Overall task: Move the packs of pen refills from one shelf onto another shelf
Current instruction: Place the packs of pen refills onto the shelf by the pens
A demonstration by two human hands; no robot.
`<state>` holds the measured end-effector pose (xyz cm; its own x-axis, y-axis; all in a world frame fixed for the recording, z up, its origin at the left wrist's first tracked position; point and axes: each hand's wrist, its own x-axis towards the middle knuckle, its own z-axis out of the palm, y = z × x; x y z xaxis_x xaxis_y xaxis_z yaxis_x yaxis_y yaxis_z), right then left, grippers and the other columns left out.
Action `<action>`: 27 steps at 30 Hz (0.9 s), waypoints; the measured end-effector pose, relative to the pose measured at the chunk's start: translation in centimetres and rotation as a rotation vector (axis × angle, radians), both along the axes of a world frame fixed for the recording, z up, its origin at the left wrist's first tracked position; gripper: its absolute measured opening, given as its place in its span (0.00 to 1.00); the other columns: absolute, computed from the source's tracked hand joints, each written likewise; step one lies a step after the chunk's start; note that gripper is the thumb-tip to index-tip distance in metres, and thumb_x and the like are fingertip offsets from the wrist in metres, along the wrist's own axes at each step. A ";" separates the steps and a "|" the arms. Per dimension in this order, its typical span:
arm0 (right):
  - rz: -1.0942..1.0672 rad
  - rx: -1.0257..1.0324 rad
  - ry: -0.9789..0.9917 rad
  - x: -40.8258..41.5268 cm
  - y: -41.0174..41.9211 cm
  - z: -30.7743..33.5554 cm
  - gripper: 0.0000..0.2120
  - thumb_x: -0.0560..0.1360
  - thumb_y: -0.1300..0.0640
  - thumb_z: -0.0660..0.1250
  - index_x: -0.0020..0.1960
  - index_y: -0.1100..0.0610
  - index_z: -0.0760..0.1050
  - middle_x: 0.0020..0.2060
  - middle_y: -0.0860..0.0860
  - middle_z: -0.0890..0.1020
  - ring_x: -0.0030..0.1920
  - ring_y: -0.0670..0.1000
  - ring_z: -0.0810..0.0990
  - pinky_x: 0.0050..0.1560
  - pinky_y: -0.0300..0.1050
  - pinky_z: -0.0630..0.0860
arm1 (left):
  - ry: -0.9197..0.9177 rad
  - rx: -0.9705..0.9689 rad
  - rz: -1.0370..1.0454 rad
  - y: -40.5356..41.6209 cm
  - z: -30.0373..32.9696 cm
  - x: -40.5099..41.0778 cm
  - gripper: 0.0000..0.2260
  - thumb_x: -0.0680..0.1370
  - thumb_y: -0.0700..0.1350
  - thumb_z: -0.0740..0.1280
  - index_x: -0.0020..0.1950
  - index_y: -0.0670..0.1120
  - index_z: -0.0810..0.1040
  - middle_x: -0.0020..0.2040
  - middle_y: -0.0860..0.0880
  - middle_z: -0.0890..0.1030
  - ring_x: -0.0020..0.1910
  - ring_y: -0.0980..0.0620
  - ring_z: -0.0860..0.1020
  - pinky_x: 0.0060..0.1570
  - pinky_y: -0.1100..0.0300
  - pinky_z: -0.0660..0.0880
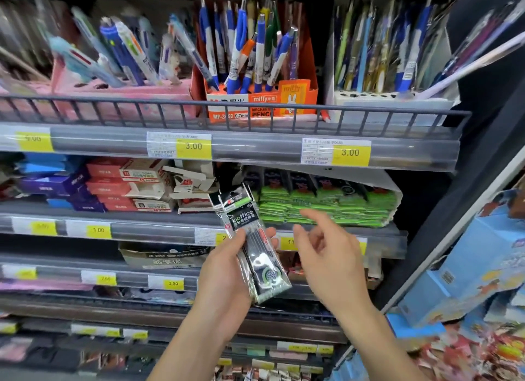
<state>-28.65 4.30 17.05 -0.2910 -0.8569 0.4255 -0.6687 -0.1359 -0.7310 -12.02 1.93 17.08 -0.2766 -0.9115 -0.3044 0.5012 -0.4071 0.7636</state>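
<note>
A few packs of pen refills (251, 247), black and clear with a green band near the top, are held upright and tilted slightly left in front of the shelf front edges. The left hand (227, 275) grips them from the left, thumb across the front, fingers curled behind. The right hand (326, 253) hovers just right of the packs, fingers loosely spread, holding nothing. Behind them, at the shelf's right end, lies a stack of green packs (326, 207). Above, an orange box of mechanical pencils (255, 102) stands behind a wire rail (227, 103).
</note>
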 end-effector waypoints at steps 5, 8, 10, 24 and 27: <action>0.238 0.304 -0.507 4.2 2.7 -2.0 0.09 0.77 0.38 0.66 0.57 0.33 0.76 0.36 0.44 0.79 0.31 0.50 0.81 0.32 0.50 0.78 | -0.091 -0.065 0.115 -0.1 -0.2 1.1 0.13 0.81 0.47 0.72 0.63 0.44 0.85 0.59 0.40 0.87 0.57 0.42 0.86 0.54 0.47 0.83; 0.287 0.353 -0.608 4.7 2.7 -1.8 0.05 0.80 0.48 0.67 0.55 0.39 0.78 0.34 0.44 0.80 0.27 0.51 0.79 0.27 0.46 0.76 | -0.169 -0.080 0.153 0.1 -0.3 1.7 0.12 0.79 0.46 0.74 0.60 0.45 0.86 0.58 0.44 0.88 0.57 0.47 0.86 0.54 0.50 0.82; 0.284 0.370 -0.627 5.0 2.6 -1.6 0.05 0.81 0.50 0.67 0.52 0.41 0.79 0.35 0.45 0.81 0.25 0.51 0.78 0.25 0.44 0.75 | -0.145 -0.061 0.163 0.3 -0.4 2.0 0.14 0.81 0.45 0.70 0.62 0.38 0.83 0.57 0.38 0.87 0.55 0.41 0.86 0.54 0.46 0.83; 0.183 0.297 -0.691 8.2 2.7 -1.7 0.09 0.80 0.53 0.68 0.44 0.40 0.80 0.30 0.43 0.78 0.29 0.46 0.73 0.29 0.40 0.70 | -0.256 -0.232 0.161 0.0 -1.7 4.2 0.09 0.83 0.39 0.69 0.57 0.50 0.86 0.56 0.45 0.88 0.58 0.46 0.86 0.64 0.43 0.77; 0.066 0.283 -0.779 8.8 1.9 -1.1 0.09 0.80 0.51 0.68 0.41 0.45 0.80 0.26 0.43 0.72 0.28 0.48 0.69 0.28 0.44 0.66 | -0.266 -0.251 0.078 -0.8 -1.8 5.2 0.08 0.83 0.40 0.70 0.58 0.51 0.86 0.57 0.45 0.88 0.61 0.41 0.84 0.70 0.36 0.74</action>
